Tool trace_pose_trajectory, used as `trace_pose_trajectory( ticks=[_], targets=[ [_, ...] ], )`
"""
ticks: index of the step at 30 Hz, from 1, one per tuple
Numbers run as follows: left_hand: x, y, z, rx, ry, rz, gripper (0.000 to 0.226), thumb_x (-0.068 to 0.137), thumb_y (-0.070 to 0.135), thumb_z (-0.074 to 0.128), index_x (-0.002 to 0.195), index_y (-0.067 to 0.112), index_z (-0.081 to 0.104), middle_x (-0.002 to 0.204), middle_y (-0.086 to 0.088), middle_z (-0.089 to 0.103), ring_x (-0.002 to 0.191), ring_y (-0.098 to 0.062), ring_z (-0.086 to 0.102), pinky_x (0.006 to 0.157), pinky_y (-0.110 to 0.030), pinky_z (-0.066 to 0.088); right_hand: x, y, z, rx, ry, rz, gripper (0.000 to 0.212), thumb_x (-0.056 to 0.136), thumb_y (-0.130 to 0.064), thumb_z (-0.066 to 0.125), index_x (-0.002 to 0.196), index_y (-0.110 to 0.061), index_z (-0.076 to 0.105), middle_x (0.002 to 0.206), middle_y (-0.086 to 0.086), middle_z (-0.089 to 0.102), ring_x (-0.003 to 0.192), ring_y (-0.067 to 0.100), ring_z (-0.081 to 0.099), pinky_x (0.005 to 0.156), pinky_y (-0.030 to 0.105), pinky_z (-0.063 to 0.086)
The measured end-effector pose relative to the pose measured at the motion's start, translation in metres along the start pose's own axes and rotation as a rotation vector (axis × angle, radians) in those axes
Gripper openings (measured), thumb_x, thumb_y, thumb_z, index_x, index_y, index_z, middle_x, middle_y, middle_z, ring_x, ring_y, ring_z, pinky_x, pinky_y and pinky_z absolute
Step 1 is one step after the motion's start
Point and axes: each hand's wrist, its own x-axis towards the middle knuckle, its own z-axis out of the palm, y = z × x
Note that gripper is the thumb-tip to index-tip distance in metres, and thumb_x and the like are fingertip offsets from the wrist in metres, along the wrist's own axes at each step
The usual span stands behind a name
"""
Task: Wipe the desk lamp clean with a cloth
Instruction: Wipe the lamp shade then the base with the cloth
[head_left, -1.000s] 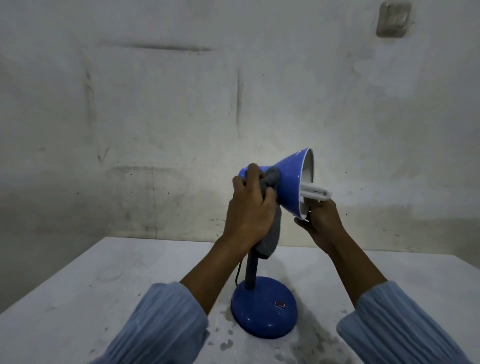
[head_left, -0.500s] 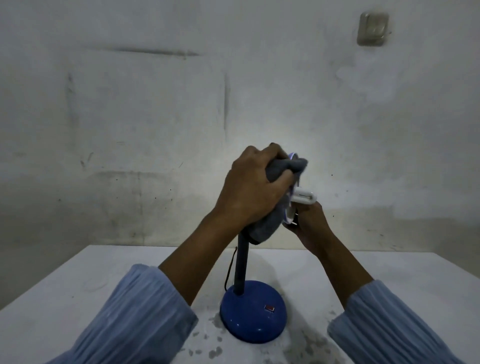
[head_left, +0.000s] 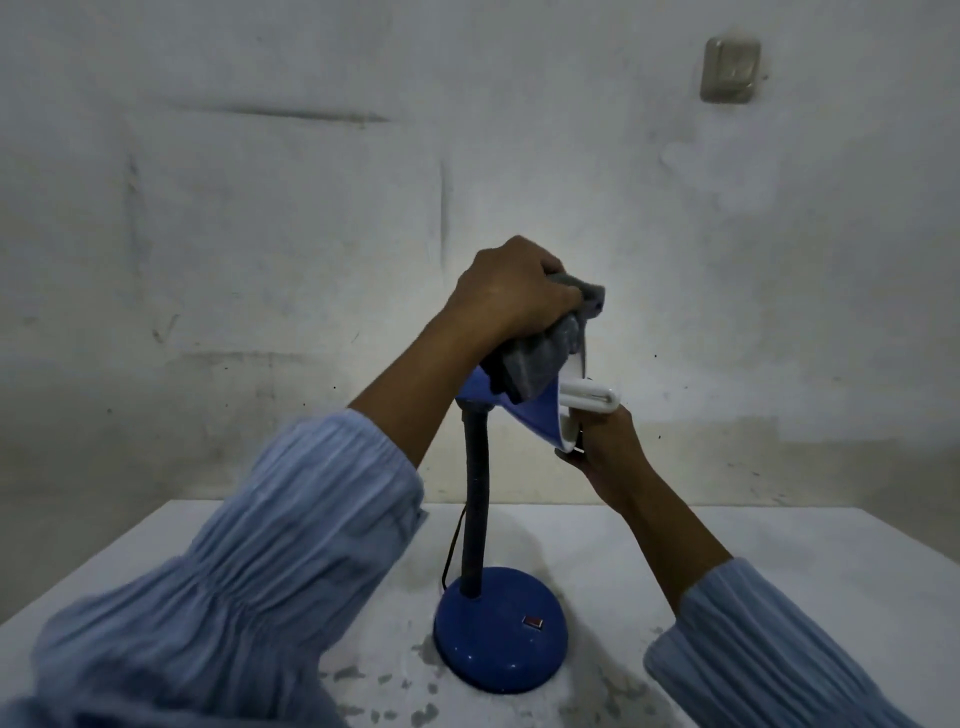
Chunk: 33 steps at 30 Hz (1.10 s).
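left grip (head_left: 511, 291) clutches grey cloth (head_left: 545, 358) on lamp shade (head_left: 535, 421); right grip (head_left: 605, 449) pinches its rim.

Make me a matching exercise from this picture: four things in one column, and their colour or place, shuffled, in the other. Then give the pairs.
Things:
1. cloth
2. lamp base
3. bulb
4. wall switch

Descriptions:
A. white, sticking out of the shade
B. high on the wall, upper right
C. grey, gripped in the left hand
D. blue and round, standing on the table

Pairs: 1-C, 2-D, 3-A, 4-B
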Motion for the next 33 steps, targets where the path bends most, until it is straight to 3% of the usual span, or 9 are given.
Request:
trace_pose_trajectory(
  ticks=[5,9,12,17,22,26,28,32,33],
  targets=[
    [0.01,-0.019,0.004,0.298,-0.092,-0.185,0.034,0.08,0.042,0.062,0.1,0.015,0.066,0.097,-0.007,0.065,0.089,-0.025,0.061,0.081,-0.036,0.053,-0.002,-0.001,-0.004,-0.003,0.035,0.014,0.022,0.094,-0.011,0.047,0.115,-0.012,0.052,0.099,0.005,0.062,0.087,0.021,0.06,0.054,0.025,0.052],
    [0.011,-0.01,-0.002,0.119,-0.058,-0.01,0.018,0.079,0.037,0.063,0.086,0.022,0.07,0.085,0.002,0.065,0.078,-0.012,0.059,0.063,-0.023,0.047,0.001,0.001,-0.003,-0.01,0.033,-0.002,0.024,0.095,-0.012,0.047,0.118,-0.012,0.051,0.102,0.007,0.061,0.088,0.022,0.059,0.053,0.023,0.051],
    [0.014,0.001,-0.005,0.007,-0.104,0.051,0.014,0.078,0.034,0.065,0.088,0.026,0.071,0.087,0.003,0.067,0.078,-0.008,0.058,0.057,-0.018,0.042,0.002,0.001,0.0,-0.009,0.059,0.004,0.02,0.095,-0.009,0.046,0.113,-0.015,0.051,0.095,0.003,0.06,0.084,0.019,0.058,0.053,0.023,0.051],
    [0.013,-0.04,0.002,0.359,-0.112,-0.095,0.028,0.082,0.039,0.061,0.098,0.017,0.067,0.096,-0.006,0.065,0.086,-0.023,0.06,0.074,-0.032,0.05,0.0,0.001,-0.005,-0.023,0.041,0.011,0.028,0.094,-0.012,0.047,0.122,-0.008,0.051,0.11,0.011,0.061,0.097,0.026,0.059,0.058,0.027,0.051],
    [0.004,-0.076,-0.009,0.526,0.002,-0.205,0.03,0.082,0.041,0.06,0.101,0.018,0.066,0.099,-0.006,0.064,0.088,-0.026,0.059,0.069,-0.031,0.043,0.0,-0.003,0.002,-0.042,0.03,0.003,0.026,0.095,-0.016,0.047,0.12,-0.009,0.053,0.113,0.014,0.062,0.099,0.029,0.06,0.059,0.028,0.051],
    [-0.016,-0.077,0.0,0.246,0.011,0.12,0.018,0.083,0.038,0.059,0.094,0.026,0.067,0.09,0.005,0.058,0.084,-0.015,0.056,0.067,-0.023,0.039,-0.002,0.0,-0.001,-0.048,0.035,-0.026,0.03,0.094,-0.014,0.048,0.123,-0.006,0.05,0.113,0.015,0.059,0.094,0.026,0.058,0.057,0.025,0.05],
    [-0.027,-0.086,0.009,0.243,0.098,0.167,0.02,0.084,0.038,0.057,0.098,0.026,0.065,0.095,0.003,0.054,0.083,-0.014,0.054,0.069,-0.024,0.041,-0.001,0.001,-0.002,-0.046,0.041,-0.018,0.03,0.094,-0.015,0.048,0.123,-0.007,0.05,0.113,0.014,0.059,0.098,0.028,0.059,0.059,0.027,0.051],
    [-0.042,-0.114,0.02,0.32,0.329,-0.115,0.022,0.088,0.036,0.053,0.101,0.019,0.06,0.104,-0.006,0.053,0.08,-0.019,0.055,0.066,-0.028,0.039,-0.001,-0.001,0.002,-0.041,0.065,0.016,0.022,0.094,-0.016,0.048,0.115,-0.014,0.053,0.11,0.012,0.061,0.097,0.03,0.059,0.06,0.029,0.052],
    [-0.048,-0.116,0.024,0.28,0.375,-0.119,0.024,0.089,0.036,0.053,0.102,0.018,0.06,0.105,-0.007,0.053,0.078,-0.017,0.053,0.066,-0.027,0.038,-0.001,-0.001,0.003,-0.038,0.068,0.011,0.02,0.094,-0.015,0.048,0.113,-0.015,0.054,0.108,0.011,0.062,0.095,0.028,0.059,0.059,0.028,0.051]
  ],
)
